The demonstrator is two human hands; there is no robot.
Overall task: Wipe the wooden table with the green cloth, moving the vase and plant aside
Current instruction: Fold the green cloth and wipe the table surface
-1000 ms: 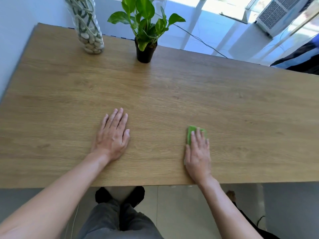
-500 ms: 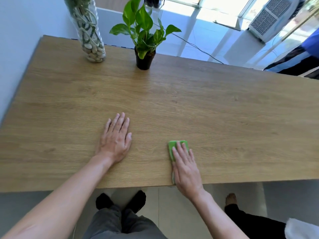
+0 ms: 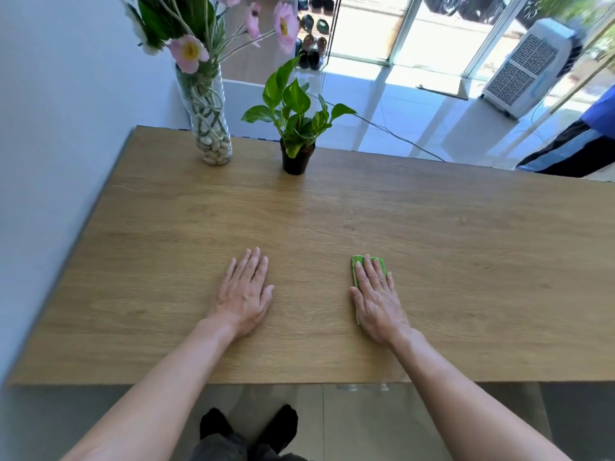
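The wooden table (image 3: 332,221) fills the middle of the view. My right hand (image 3: 377,296) lies flat on the folded green cloth (image 3: 356,265), pressing it to the table near the front edge; only the cloth's far end and left edge show. My left hand (image 3: 244,292) rests flat on the bare wood to the left, fingers apart, holding nothing. A clear glass vase (image 3: 209,121) with pebbles and pink flowers stands at the far left corner. The small potted plant (image 3: 296,134) in a black pot stands to its right, along the far edge.
A pale wall (image 3: 60,161) runs along the table's left side. Beyond the far edge are a tiled floor, a cable (image 3: 392,133), a white air cooler (image 3: 532,68) and glass doors. A dark and blue garment (image 3: 575,148) shows at the right.
My right hand slid the cloth left along the front edge, then back right and a little farther from the edge. The view tilted up, showing the vase's flowers. My left hand stayed flat.
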